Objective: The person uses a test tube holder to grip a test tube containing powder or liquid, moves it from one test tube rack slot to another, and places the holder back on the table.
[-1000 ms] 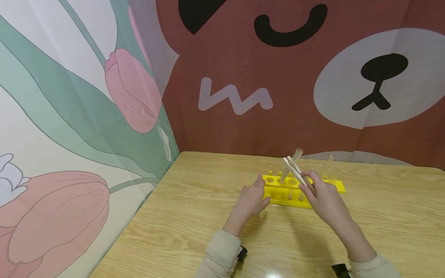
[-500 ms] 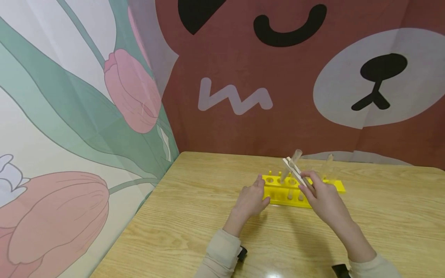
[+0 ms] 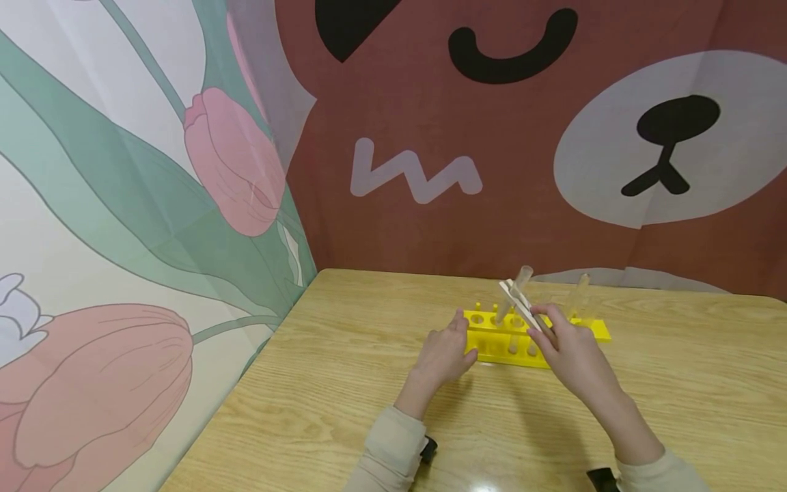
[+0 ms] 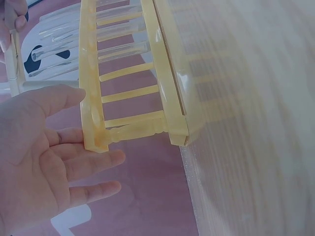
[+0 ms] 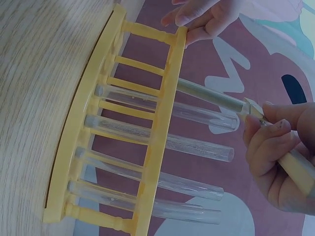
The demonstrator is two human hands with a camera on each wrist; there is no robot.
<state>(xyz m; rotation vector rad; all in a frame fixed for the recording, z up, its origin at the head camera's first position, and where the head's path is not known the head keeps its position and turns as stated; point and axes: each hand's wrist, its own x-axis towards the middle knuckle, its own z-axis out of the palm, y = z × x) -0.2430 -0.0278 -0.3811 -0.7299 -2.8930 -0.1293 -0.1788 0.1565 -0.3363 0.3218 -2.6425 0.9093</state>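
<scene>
Hiding much of the yellow rack (image 3: 600,329) behind the right hand (image 3: 572,348) in the head view, and leaving several of the other tubes (image 5: 197,147) faint there, nearly melting into the table (image 3: 277,410) and the backdrop (image 3: 393,232). Showing four of these more clearly in the right wrist view, standing in the rack. Cropping the rack at the top of the left wrist view and the clip (image 3: 524,313) at the right edge of the right wrist view.

Leaning the held tube (image 5: 209,94) at the second hole from the left, reaching the top board but concealing the lower tip; leaving entry into the hole impossible to tell. Clamping that tube toward its upper end with the clip.

Gripping the clip in the right hand, pinching between thumb and bent fingers, slanting the forearm in from the lower right. Resting the left hand (image 3: 444,350) against the rack's left end, mostly straight and spread in the fingers, touching the board's front edge with the thumb tip. Cutting off both pale sleeves (image 3: 390,444) at the bottom of the head view, beside hard-to-identify black bits (image 3: 428,449).
</scene>
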